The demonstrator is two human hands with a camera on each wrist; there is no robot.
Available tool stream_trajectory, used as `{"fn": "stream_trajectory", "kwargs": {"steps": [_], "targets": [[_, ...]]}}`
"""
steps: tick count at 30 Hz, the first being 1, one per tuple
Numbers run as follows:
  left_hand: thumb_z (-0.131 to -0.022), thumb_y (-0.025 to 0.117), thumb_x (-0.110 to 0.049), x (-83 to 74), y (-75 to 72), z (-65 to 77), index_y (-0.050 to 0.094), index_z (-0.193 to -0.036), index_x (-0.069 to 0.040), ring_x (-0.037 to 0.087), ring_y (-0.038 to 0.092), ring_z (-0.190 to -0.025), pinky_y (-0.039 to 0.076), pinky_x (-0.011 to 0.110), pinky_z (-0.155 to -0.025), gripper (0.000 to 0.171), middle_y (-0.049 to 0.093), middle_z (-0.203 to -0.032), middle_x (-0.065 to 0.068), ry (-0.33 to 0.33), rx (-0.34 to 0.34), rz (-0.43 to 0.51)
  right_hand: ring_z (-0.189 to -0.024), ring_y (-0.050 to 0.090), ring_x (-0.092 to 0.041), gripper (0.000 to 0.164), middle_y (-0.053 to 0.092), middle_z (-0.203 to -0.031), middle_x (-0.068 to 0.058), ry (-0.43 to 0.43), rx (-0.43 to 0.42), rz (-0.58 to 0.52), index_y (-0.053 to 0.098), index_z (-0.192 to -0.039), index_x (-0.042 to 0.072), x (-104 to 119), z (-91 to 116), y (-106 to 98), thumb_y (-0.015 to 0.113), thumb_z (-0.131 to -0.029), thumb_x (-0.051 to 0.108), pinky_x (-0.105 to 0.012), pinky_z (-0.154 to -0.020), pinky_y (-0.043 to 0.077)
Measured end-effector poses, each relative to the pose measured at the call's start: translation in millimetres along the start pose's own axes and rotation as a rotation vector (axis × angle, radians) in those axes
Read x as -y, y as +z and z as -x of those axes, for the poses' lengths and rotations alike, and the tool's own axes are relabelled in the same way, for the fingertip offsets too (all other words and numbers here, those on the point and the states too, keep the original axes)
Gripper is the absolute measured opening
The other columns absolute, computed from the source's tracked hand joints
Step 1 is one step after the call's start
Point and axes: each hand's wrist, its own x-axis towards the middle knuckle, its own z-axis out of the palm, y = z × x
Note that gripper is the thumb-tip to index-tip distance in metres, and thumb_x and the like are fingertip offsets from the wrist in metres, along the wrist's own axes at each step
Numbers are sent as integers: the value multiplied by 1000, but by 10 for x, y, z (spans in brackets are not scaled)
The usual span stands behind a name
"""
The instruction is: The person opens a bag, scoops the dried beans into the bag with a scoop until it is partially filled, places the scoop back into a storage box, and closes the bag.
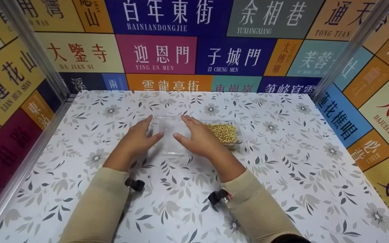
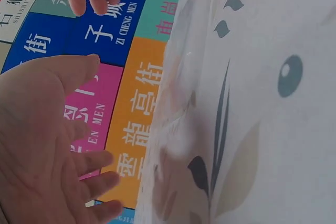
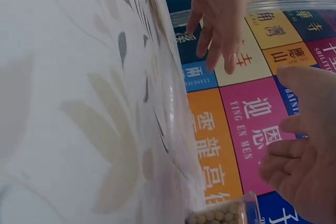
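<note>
In the head view my left hand [image 1: 136, 139] is above the table with its thumb spread from straight fingers. My right hand [image 1: 199, 137] faces it from the other side, thumb likewise apart. Between and below them lies a clear rectangular plastic piece [image 1: 172, 148], a tray or lid; I cannot tell which. Just right of the right hand stands a clear plastic box [image 1: 237, 145] of yellowish beans [image 1: 226, 131], partly hidden by that hand. In the left wrist view the left palm [image 2: 31, 140] holds nothing. The right hand [image 3: 304, 156] also holds nothing in the right wrist view.
The table [image 1: 275, 202] has a white covering with grey leaves and flowers. Coloured panels [image 1: 157, 54] with place names form a wall behind it and along both sides. Clear upright posts [image 1: 346, 57] mark the back corners.
</note>
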Motion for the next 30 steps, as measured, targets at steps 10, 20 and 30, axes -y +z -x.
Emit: {"fn": "stream_trajectory", "kwargs": {"steps": [10,20,30], "targets": [[-96,59,-75,-3,15,-25,19,-172,-28,34,36,-162,29,59,-133,98,37,-175,10,-71,163,211,-165,27,-34,94,27,-178,-12,161,185,-196,21,-172,21,-43,-56,233,56,-101,71,-53,-135,25],[-102,63,-59,-46,27,-48,25,-171,-22,35,41,-159,36,55,-130,87,38,-174,11,-70,171,329,-165,27,-34,89,27,-178,-13,204,164,-307,24,-171,20,-53,-80,272,60,-102,63,-52,-136,25],[-107,60,-22,-65,17,-85,41,-163,-14,32,56,-144,48,47,-121,60,57,-159,9,-9,-160,466,-154,49,-36,74,40,-172,-12,213,-23,-657,42,-164,15,112,-12,169,73,-101,38,-47,-122,48]]}}
